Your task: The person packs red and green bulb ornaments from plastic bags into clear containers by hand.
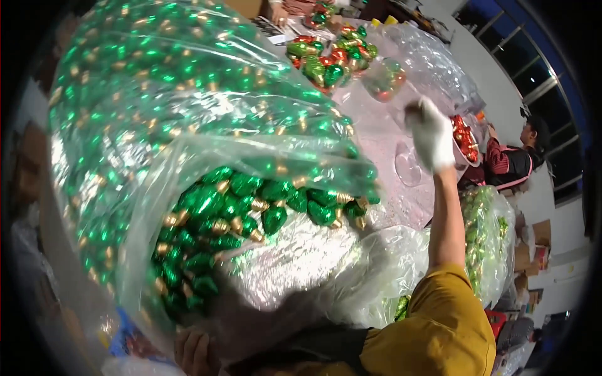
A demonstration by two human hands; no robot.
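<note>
A big clear plastic bag [188, 94], full of green bulb-shaped ornaments with gold screw-like ends, fills the left side. Its mouth gapes toward me, and loose green ornaments [274, 219] lie there beside shiny plastic film [295, 250]. My left hand [195, 352] is low at the bag's near edge, fingers curled together and apparently gripping the plastic; shadow hides part of it. Stretched far forward, my right hand [431, 135] wears a white glove and hovers over the pink table covering [370, 125]. Its fingers are blurred, so anything inside them is hidden.
Red and green ornaments [332, 59] lie piled at the far side, near another person's hand [279, 14]. Red ornaments [464, 139] fill a container on the right. A bag of light-green ornaments [481, 244] stands beside my right arm. A seated person [511, 153] is farther right.
</note>
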